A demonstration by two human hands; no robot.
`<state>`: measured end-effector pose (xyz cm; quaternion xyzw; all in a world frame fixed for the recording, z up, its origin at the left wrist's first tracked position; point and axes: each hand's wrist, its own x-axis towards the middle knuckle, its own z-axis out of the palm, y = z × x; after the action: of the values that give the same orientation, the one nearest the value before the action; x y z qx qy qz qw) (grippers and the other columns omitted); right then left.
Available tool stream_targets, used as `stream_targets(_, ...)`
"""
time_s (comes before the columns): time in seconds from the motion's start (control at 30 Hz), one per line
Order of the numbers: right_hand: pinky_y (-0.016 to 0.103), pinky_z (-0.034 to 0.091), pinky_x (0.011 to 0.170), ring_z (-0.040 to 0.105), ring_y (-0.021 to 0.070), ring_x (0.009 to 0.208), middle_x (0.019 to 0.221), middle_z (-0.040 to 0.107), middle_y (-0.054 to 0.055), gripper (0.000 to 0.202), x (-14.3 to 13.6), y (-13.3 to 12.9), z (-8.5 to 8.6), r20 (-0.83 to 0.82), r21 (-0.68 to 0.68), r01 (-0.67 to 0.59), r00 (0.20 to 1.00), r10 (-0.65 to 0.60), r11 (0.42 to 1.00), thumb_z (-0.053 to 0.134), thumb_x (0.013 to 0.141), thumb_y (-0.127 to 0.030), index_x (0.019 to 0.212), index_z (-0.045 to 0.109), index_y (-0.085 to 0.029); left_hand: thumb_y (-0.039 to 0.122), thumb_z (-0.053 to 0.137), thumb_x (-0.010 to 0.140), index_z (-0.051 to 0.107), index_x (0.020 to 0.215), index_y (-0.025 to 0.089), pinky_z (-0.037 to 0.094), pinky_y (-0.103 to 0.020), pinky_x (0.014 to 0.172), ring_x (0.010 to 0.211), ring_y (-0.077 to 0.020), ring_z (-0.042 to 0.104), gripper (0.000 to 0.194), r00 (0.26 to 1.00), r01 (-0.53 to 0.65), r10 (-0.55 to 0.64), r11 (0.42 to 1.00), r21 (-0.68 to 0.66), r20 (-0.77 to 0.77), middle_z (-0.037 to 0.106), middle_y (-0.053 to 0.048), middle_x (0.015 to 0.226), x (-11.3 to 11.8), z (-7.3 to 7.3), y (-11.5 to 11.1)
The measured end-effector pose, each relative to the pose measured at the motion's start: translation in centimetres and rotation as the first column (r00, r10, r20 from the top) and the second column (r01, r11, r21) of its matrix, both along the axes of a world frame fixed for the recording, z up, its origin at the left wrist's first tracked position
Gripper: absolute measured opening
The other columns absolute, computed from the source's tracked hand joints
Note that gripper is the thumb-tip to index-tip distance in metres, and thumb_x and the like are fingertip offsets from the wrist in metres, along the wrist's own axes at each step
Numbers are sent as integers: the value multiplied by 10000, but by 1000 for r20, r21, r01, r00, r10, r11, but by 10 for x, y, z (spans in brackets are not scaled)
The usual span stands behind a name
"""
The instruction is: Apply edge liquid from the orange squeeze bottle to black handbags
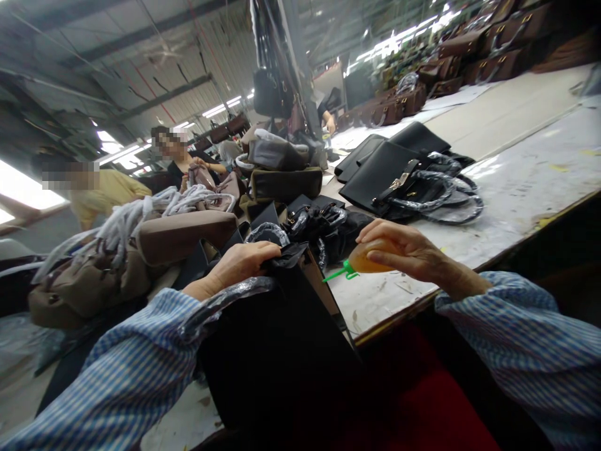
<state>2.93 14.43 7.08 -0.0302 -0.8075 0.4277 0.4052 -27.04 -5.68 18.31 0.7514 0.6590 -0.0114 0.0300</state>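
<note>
My left hand (244, 260) is closed on the top edge of a black handbag (277, 338), which stands tilted in front of me at the table's edge. A plastic-wrapped handle (235, 293) of this bag arches beside my left wrist. In my right hand (413, 250) I grip a glue bottle (373, 255) with amber contents and a thin green nozzle. The nozzle points left and down, close to the bag's tan side edge (323, 282); I cannot tell whether it touches.
Finished-looking black handbags (389, 169) lie on the white table (516, 169) ahead. Taupe handbags (188, 232) with wrapped handles are heaped at left, and more are stacked (286, 181) in the middle. Brown bags (498, 50) line the far right. Two people (107, 194) work beyond the left heap.
</note>
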Motion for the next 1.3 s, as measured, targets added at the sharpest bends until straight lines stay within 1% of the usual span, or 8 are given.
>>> stream_targets(0.1, 382, 587, 791, 722, 265, 910, 1046, 749, 76, 223, 1, -2, -1, 50, -2, -37, 998, 38, 999, 769, 955, -467, 1060, 762, -271, 141, 599, 889, 681, 1123, 213, 548, -295, 926, 1124, -234, 743, 258, 1000, 2, -2, 1000, -1, -5, 757, -74, 1283, -1, 0, 0)
stream_targets(0.27, 401, 590, 856, 718, 276, 1025, 1146, 730, 66, 214, 2, 0, -7, -45, -35, 26, 999, -28, 999, 786, 948, -452, 1104, 756, -309, 127, 600, 884, 676, 1141, 212, 554, -311, 944, 1149, -246, 741, 281, 1000, 15, -15, 1000, 5, 5, 752, -75, 1309, 0, 3, -1)
stream_targets(0.4, 400, 586, 826, 728, 272, 954, 1072, 744, 60, 191, 3, 0, -7, 31, -27, -37, 999, 38, 999, 788, 944, -455, 1057, 777, -302, 125, 609, 878, 680, 1130, 213, 552, -306, 941, 1144, -243, 742, 277, 1000, 19, -19, 1000, 4, 18, 755, -75, 1301, 1, 4, -3)
stream_targets(0.53, 417, 593, 858, 726, 283, 995, 1110, 743, 65, 230, 3, 0, -6, -47, -61, 31, 998, -34, 998, 805, 925, -484, 1073, 778, -309, 135, 607, 881, 685, 1121, 217, 551, -298, 928, 1132, -236, 745, 265, 1000, 17, -17, 1000, 11, 9, 759, -67, 1298, 3, 5, -3)
stream_targets(0.73, 441, 610, 840, 730, 299, 973, 1095, 750, 69, 238, 6, 2, -6, 20, -51, 13, 1000, -12, 999, 803, 917, -510, 1055, 784, -317, 153, 607, 894, 685, 1108, 213, 551, -290, 903, 1098, -229, 752, 236, 999, 37, -38, 999, 19, 27, 761, -71, 1289, 2, 4, -3)
stream_targets(0.83, 432, 599, 870, 724, 293, 1009, 1119, 742, 72, 236, 6, 1, -5, -36, -64, 26, 999, -29, 998, 811, 918, -483, 1076, 776, -310, 173, 605, 908, 687, 1097, 201, 553, -295, 900, 1101, -238, 753, 208, 997, 72, -73, 996, 48, 35, 760, -85, 1285, -1, 3, -3)
stream_targets(0.97, 437, 589, 859, 728, 292, 971, 1088, 751, 68, 215, 10, -2, -3, 50, -49, -8, 999, 10, 999, 799, 923, -480, 1042, 769, -304, 182, 588, 917, 691, 1096, 195, 559, -294, 890, 1098, -242, 757, 207, 993, 108, -111, 990, 87, 35, 764, -96, 1269, -3, 3, -4)
stream_targets(1.3, 419, 585, 871, 734, 288, 1002, 1095, 758, 77, 168, 17, -11, -10, 20, -16, -51, 998, 51, 999, 801, 942, -400, 1062, 773, -286, 220, 565, 916, 698, 1087, 193, 570, -286, 873, 1066, -233, 762, 218, 994, 107, -109, 991, 85, 17, 769, -100, 1255, 0, 7, -5)
